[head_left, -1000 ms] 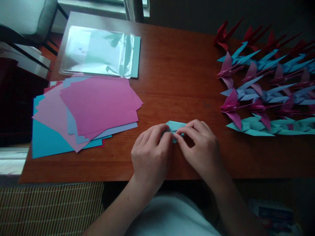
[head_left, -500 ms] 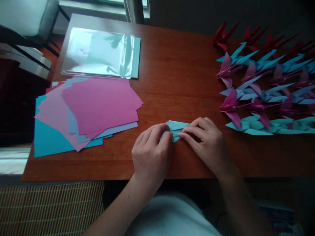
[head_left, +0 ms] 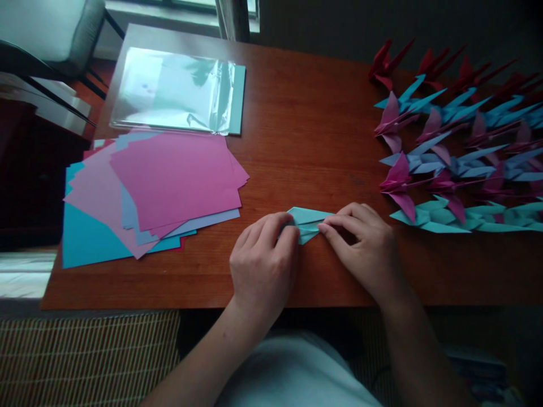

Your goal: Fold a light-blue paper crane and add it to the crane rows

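A small folded piece of mint-green origami paper (head_left: 306, 218) lies near the table's front edge, between my two hands. My left hand (head_left: 265, 254) is closed on its left end, thumb and forefinger bent over it, so that end is hidden. At the right end, the thumb and fingers of my right hand (head_left: 362, 246) pinch the paper. Folded flaps and a lengthwise crease show in the part between the hands. To the right, a row of mint-green paper cranes (head_left: 443, 216) sits close to my right hand.
Loose pink, blue and lilac paper sheets (head_left: 182, 181) are fanned out at the left of the wooden table (head_left: 305, 130). Behind them lies a clear plastic packet of paper (head_left: 178, 90). Rows of red paper cranes (head_left: 384, 63) and other colours fill the right side. A chair (head_left: 46, 28) stands at back left.
My right hand has slid a little to the right along the folded paper, uncovering more of it. My left hand keeps its grip. The whole view has shifted slightly.
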`<move>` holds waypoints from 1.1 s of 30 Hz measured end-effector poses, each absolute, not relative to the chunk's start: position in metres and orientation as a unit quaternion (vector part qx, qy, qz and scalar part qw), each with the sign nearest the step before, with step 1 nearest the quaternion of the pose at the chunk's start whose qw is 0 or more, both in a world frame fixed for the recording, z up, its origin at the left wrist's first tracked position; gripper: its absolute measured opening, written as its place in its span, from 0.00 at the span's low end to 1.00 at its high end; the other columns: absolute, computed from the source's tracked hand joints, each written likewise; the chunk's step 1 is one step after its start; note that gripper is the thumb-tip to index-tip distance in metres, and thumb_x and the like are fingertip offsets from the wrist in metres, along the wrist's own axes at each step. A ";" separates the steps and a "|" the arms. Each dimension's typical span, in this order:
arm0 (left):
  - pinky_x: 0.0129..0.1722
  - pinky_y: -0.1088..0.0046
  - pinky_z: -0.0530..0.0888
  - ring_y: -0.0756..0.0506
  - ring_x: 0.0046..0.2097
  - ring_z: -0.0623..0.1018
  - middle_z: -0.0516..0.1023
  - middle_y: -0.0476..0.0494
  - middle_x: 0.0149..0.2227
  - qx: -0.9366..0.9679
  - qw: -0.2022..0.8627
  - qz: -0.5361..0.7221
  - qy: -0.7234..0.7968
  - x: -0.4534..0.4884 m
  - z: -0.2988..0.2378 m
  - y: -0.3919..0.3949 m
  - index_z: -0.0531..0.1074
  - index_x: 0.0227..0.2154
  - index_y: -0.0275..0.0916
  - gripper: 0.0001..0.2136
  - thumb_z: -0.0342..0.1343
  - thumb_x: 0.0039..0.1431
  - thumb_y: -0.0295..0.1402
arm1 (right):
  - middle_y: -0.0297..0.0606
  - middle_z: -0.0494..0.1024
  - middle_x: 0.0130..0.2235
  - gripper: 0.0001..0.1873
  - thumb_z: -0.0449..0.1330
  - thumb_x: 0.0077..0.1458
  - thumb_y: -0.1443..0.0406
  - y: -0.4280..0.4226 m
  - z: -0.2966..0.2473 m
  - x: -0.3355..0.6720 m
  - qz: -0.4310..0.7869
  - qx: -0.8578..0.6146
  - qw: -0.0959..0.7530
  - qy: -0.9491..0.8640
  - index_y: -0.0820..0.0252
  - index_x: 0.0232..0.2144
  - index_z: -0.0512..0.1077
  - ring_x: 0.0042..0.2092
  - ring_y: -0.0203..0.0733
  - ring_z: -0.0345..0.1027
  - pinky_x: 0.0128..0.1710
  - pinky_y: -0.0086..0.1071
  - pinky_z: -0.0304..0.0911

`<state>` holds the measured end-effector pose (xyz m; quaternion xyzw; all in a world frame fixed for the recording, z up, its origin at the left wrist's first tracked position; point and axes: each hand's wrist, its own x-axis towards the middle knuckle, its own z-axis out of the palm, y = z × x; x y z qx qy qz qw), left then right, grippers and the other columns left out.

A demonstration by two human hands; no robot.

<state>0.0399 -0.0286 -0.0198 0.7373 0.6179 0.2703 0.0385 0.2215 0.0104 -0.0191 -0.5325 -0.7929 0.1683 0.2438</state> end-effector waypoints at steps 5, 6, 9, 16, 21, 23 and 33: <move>0.44 0.67 0.73 0.43 0.44 0.81 0.83 0.45 0.44 0.734 0.038 0.277 0.619 0.040 -0.020 -0.028 0.76 0.31 0.41 0.05 0.58 0.64 0.27 | 0.36 0.74 0.31 0.05 0.62 0.60 0.66 0.006 -0.018 0.221 0.119 -0.573 0.219 -0.781 0.56 0.30 0.73 0.35 0.44 0.67 0.37 0.38 0.62; 0.44 0.67 0.73 0.43 0.44 0.81 0.83 0.45 0.43 0.734 0.037 0.277 0.619 0.040 -0.020 -0.028 0.76 0.31 0.41 0.05 0.58 0.64 0.27 | 0.36 0.73 0.31 0.05 0.62 0.60 0.66 0.005 -0.018 0.220 0.103 -0.579 0.214 -0.780 0.56 0.30 0.72 0.36 0.44 0.67 0.37 0.38 0.62; 0.44 0.67 0.73 0.43 0.44 0.81 0.83 0.45 0.43 0.735 0.038 0.277 0.618 0.040 -0.020 -0.028 0.76 0.31 0.41 0.06 0.58 0.64 0.28 | 0.36 0.72 0.31 0.07 0.61 0.61 0.65 -0.001 -0.017 0.215 0.085 -0.588 0.229 -0.771 0.55 0.30 0.69 0.35 0.43 0.67 0.36 0.37 0.61; 0.44 0.66 0.73 0.43 0.44 0.81 0.83 0.44 0.43 0.730 0.041 0.279 0.623 0.041 -0.020 -0.028 0.76 0.31 0.41 0.07 0.57 0.65 0.29 | 0.34 0.71 0.30 0.12 0.62 0.61 0.62 -0.008 -0.023 0.193 0.118 -0.583 0.226 -0.772 0.54 0.28 0.64 0.34 0.42 0.64 0.36 0.36 0.59; 0.43 0.67 0.73 0.43 0.44 0.81 0.84 0.45 0.43 0.733 0.035 0.281 0.619 0.041 -0.020 -0.028 0.75 0.31 0.41 0.06 0.57 0.65 0.29 | 0.33 0.69 0.28 0.12 0.60 0.62 0.65 -0.007 -0.026 0.196 0.124 -0.586 0.231 -0.767 0.54 0.27 0.63 0.32 0.40 0.63 0.35 0.35 0.58; 0.43 0.67 0.73 0.43 0.44 0.81 0.84 0.45 0.43 0.733 0.037 0.281 0.619 0.041 -0.020 -0.028 0.75 0.31 0.40 0.06 0.58 0.65 0.28 | 0.32 0.68 0.27 0.13 0.60 0.62 0.66 -0.008 -0.025 0.200 0.121 -0.586 0.238 -0.765 0.54 0.26 0.62 0.31 0.40 0.62 0.34 0.35 0.58; 0.44 0.67 0.73 0.42 0.45 0.82 0.84 0.45 0.45 0.741 0.037 0.270 0.614 0.039 -0.020 -0.029 0.76 0.34 0.40 0.04 0.57 0.65 0.28 | 0.31 0.66 0.27 0.14 0.59 0.59 0.70 -0.008 -0.027 0.203 0.126 -0.590 0.242 -0.759 0.54 0.25 0.60 0.31 0.38 0.62 0.34 0.33 0.57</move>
